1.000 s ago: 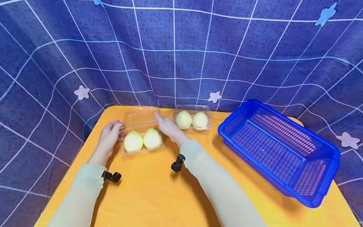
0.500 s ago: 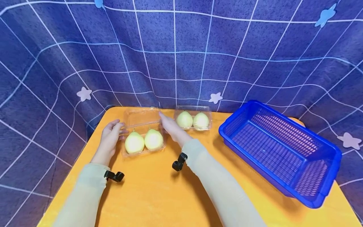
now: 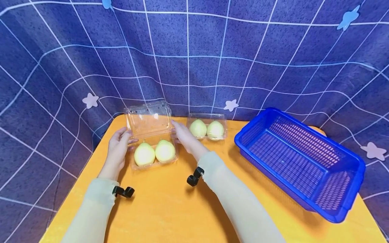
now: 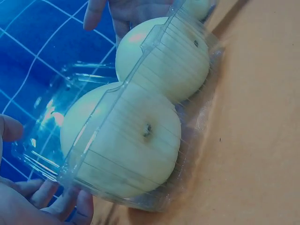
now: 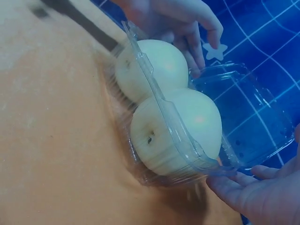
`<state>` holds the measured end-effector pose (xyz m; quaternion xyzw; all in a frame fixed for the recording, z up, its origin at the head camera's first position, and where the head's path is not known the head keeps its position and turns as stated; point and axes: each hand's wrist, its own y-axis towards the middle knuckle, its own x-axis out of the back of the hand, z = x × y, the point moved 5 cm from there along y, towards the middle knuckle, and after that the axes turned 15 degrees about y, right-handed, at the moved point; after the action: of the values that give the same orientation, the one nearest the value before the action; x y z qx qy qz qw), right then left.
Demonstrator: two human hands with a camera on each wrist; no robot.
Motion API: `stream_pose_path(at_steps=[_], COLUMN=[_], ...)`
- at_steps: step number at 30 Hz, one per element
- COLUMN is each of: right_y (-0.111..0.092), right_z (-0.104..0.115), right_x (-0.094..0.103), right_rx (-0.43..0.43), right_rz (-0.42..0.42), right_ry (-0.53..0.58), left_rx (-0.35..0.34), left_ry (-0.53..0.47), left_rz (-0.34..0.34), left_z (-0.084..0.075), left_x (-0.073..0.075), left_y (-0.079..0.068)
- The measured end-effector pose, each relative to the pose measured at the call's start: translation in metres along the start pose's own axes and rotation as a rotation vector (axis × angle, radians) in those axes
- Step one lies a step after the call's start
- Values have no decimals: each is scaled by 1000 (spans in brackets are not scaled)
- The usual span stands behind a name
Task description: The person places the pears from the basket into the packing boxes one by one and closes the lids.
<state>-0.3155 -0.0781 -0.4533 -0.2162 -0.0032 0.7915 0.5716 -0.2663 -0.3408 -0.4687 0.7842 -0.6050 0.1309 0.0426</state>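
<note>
Two pale yellow-green pears (image 3: 144,154) sit side by side in a clear plastic clamshell box (image 3: 153,165) at the table's left. Its hinged lid (image 3: 149,118) tilts up behind them, against the curtain. At the box's left end, my left hand (image 3: 118,148) has its fingertips at the hinge side, thumb apart from the fingers. My right hand (image 3: 186,136) is at the opposite end, its extended fingers (image 5: 229,187) touching the box near the rim. Close to its right is a second clear box (image 3: 225,130) holding two more pears (image 3: 215,130).
A blue plastic basket (image 3: 273,175) with latticed walls stands at an angle on the right of the orange-covered table (image 3: 164,209). Behind the table hangs a blue curtain (image 3: 170,67) with white grid lines and stars.
The lid of the left box has risen from lying back near the table to a steeper tilt. Both hands have stayed at the box's ends, with only slight shifts.
</note>
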Motion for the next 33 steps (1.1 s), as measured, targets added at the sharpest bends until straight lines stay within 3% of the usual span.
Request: stream_pose_path(at_steps=[6, 11, 14, 20, 24, 33], right_y=[-13, -24, -29, -38, -43, -56], right_z=[4, 7, 6, -2, -10, -24], right_x=[-3, -3, -2, 0, 2, 8], right_rx=[47, 69, 77, 55, 55, 89], right_rz=[6, 12, 12, 61, 88, 115], right_ry=[-101, -233, -264, -175, -124, -62], left_rx=[-4, 10, 21, 33, 49, -1], left_ry=[-41, -136, -135, -94, -136, -167], left_rz=[10, 68, 108, 167, 198, 230], left_z=[-5, -8, -7, 0, 7, 17], left_x=[1, 1, 1, 1, 0, -2], left_y=[-10, -19, -26, -43, -49, -60])
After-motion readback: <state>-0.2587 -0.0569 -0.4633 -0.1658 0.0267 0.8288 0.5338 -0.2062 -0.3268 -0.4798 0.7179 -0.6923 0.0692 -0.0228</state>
